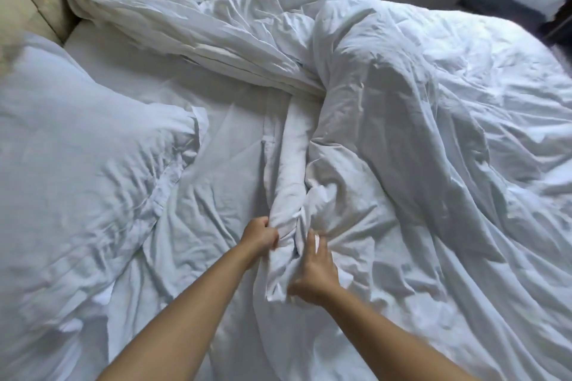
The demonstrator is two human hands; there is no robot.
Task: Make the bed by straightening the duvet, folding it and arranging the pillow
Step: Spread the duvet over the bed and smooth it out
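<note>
Step in hand, as I judge it: straightening the duvet [387, 108]; folding and pillow work not yet begun.

Left hand [261, 233]: fingers curled round a rolled, twisted edge of the duvet, gripping it. Right hand [315, 269]: just beside the left, thumb and fingers pinching the bunched fabric of the same edge, fingers partly spread over it.

Duvet: white, heavily creased, heaped in a long ridge. From the gripped edge it runs away toward the beige headboard [28, 6] and spreads wide to the right of the hands. Bare fitted sheet [223, 148] shows to the left of the gripped edge.

Pillow [77, 164]: white, rumpled, left of the hands, near the headboard.

Next move, my estimate: untwist the roll, find the true hem, then pull it out flat. Thick cloth; probably drags and needs a shake.
</note>
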